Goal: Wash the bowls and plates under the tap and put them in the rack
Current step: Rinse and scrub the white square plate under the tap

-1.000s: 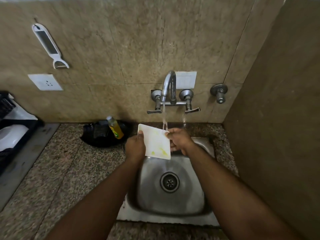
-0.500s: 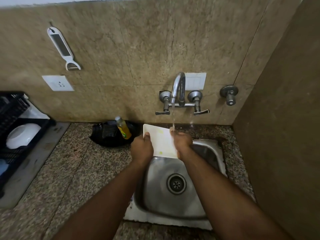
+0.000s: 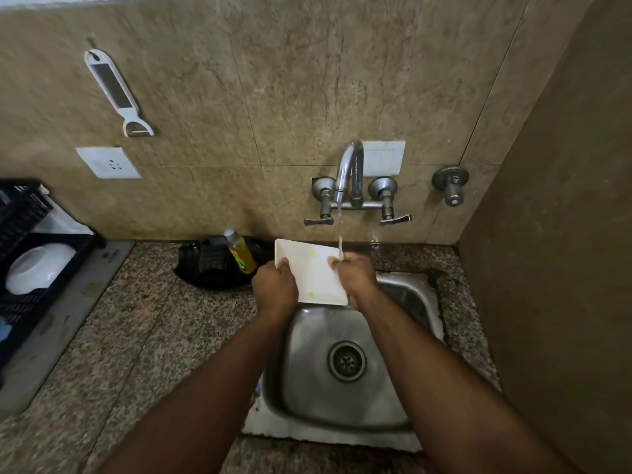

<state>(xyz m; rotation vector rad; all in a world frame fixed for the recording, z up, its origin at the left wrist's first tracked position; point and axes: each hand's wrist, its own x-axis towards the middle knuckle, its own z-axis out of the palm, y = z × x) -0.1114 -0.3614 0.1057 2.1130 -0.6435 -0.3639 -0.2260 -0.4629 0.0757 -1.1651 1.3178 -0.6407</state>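
Observation:
A white square plate point(image 3: 313, 273) with small yellow smears is held over the back of the steel sink point(image 3: 413, 295). My left hand point(image 3: 275, 289) grips its left edge, thumb on top. My right hand point(image 3: 355, 277) lies on the plate's right side, right under the stream from the tap point(image 3: 349, 172); water hits its fingers. How those fingers lie I cannot make out. At the far left stands the black rack point(image 3: 20, 285) with a white bowl point(image 3: 37, 268) in it.
A yellow soap bottle point(image 3: 241, 251) leans in a black dish with a scrubber point(image 3: 212, 265) behind the sink's left corner. Speckled granite counter point(image 3: 143, 336) runs left to the rack. A brown side wall point(image 3: 554, 268) closes the right. A peeler point(image 3: 116, 94) hangs on the back wall.
The plate has tipped flatter and its yellow residue has thinned. My right hand has slid onto the plate's right side under the stream. The view has shifted, showing more of the rack.

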